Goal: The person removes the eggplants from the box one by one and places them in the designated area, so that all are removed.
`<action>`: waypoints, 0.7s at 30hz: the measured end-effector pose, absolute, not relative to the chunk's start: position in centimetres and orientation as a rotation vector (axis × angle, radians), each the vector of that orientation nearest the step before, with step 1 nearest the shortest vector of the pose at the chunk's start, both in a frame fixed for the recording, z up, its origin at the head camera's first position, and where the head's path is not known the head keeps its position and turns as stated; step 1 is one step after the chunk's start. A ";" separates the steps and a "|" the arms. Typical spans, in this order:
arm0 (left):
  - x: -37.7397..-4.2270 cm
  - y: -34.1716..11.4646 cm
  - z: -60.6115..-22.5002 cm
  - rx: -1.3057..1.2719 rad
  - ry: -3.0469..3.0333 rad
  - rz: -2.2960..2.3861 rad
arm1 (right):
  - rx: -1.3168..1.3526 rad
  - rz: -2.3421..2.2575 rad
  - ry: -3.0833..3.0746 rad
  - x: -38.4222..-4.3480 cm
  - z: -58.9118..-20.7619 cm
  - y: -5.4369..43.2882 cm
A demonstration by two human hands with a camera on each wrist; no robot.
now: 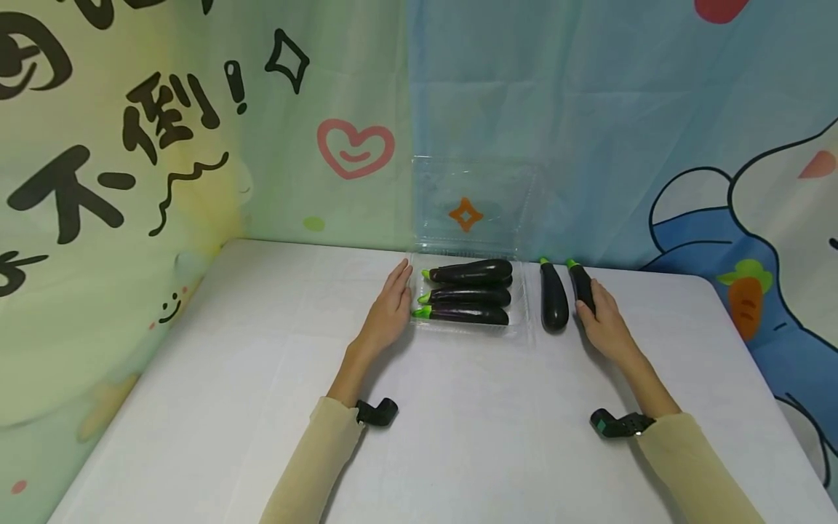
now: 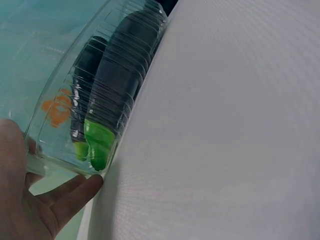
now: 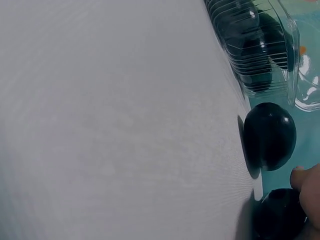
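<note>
A clear plastic container [image 1: 524, 309] stands near the table's back edge, its transparent lid [image 1: 497, 178] raised against the backdrop. Inside lie several dark purple eggplants [image 1: 468, 295], green stem ends to the left. My left hand [image 1: 389, 309] rests along the container's left side, fingers extended; in the left wrist view its fingertips [image 2: 90, 187] are right at the container's corner. My right hand [image 1: 607, 327] grips an eggplant [image 1: 580, 285] to the right, thumb [image 3: 310, 187] along its side. Between that one and the container lies a loose eggplant [image 1: 553, 300], stem pointing away.
A white cloth covers the table [image 1: 458, 437]. Right behind its back edge hangs a printed cloth backdrop [image 1: 353, 204]. Each wrist wears a black camera, one on the left [image 1: 377, 413] and one on the right [image 1: 618, 423].
</note>
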State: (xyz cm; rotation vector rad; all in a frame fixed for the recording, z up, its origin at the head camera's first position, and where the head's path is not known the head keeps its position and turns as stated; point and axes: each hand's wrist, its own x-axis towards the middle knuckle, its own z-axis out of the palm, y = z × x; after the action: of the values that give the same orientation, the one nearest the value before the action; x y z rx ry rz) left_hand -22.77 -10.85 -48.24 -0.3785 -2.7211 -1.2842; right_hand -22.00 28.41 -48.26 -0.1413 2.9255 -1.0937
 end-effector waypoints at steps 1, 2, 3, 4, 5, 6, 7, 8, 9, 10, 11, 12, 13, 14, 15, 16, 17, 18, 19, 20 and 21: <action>-22.7 -10.8 -48.2 -0.378 -2.719 -1.287 | -0.149 -1.094 2.929 -22.0 -48.3 28.4; -22.7 -10.8 -48.2 -0.380 -2.714 -1.289 | -0.158 -1.096 2.933 -22.0 -48.3 28.4; -22.7 -10.8 -48.2 -0.379 -2.712 -1.289 | -0.168 -1.099 2.937 -22.0 -48.3 28.4; -22.7 -10.8 -48.2 -0.379 -2.708 -1.289 | -0.174 -1.100 2.941 -22.0 -48.2 28.4; -22.7 -10.8 -48.2 -0.381 -2.703 -1.290 | -0.180 -1.100 2.943 -22.0 -48.2 28.4; -22.8 -10.8 -48.3 -0.384 -2.700 -1.286 | -0.182 -1.101 2.944 -22.0 -48.2 28.4; -22.8 -10.8 -48.3 -0.385 -2.698 -1.284 | -0.182 -1.101 2.944 -21.9 -48.2 28.4; -22.8 -10.8 -48.3 -0.386 -2.698 -1.282 | -0.183 -1.104 2.943 -21.9 -48.2 28.4; -22.8 -10.8 -48.3 -0.385 -2.699 -1.281 | -0.180 -1.106 2.940 -21.9 -48.2 28.4; -22.8 -10.8 -48.3 -0.385 -2.700 -1.280 | -0.178 -1.107 2.938 -21.8 -48.1 28.4; -22.8 -10.8 -48.3 -0.384 -2.700 -1.280 | -0.178 -1.109 2.936 -21.8 -48.1 28.4; -22.8 -10.8 -48.3 -0.383 -2.701 -1.281 | -0.177 -1.111 2.936 -21.8 -48.1 28.4; -22.8 -10.8 -48.3 -0.379 -2.701 -1.283 | -0.179 -1.112 2.937 -21.8 -48.1 28.4; -22.8 -10.8 -48.3 -0.377 -2.702 -1.282 | -0.181 -1.113 2.938 -21.8 -48.2 28.4; -22.8 -10.8 -48.3 -0.376 -2.702 -1.282 | -0.180 -1.115 2.935 -21.8 -48.2 28.4; -22.8 -10.8 -48.3 -0.374 -2.703 -1.281 | -0.185 -1.118 2.937 -21.8 -48.2 28.4; -22.8 -10.8 -48.3 -0.372 -2.704 -1.279 | -0.188 -1.120 2.939 -21.8 -48.2 28.4; -22.8 -10.8 -48.3 -0.371 -2.706 -1.276 | -0.194 -1.121 2.942 -21.8 -48.2 28.4; -22.8 -10.8 -48.3 -0.370 -2.709 -1.273 | -0.198 -1.123 2.943 -21.8 -48.2 28.4; -22.8 -10.8 -48.3 -0.370 -2.711 -1.270 | -0.197 -1.125 2.944 -21.9 -48.2 28.4; -22.8 -10.8 -48.3 -0.369 -2.713 -1.268 | -0.198 -1.129 2.946 -21.8 -48.2 28.4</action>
State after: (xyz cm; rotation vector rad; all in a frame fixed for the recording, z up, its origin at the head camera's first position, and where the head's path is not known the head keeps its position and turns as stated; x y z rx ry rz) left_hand -22.81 -10.76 -48.31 -0.3687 -2.7130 -1.2681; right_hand -21.84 28.42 -48.20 -0.1977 2.9456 -1.1295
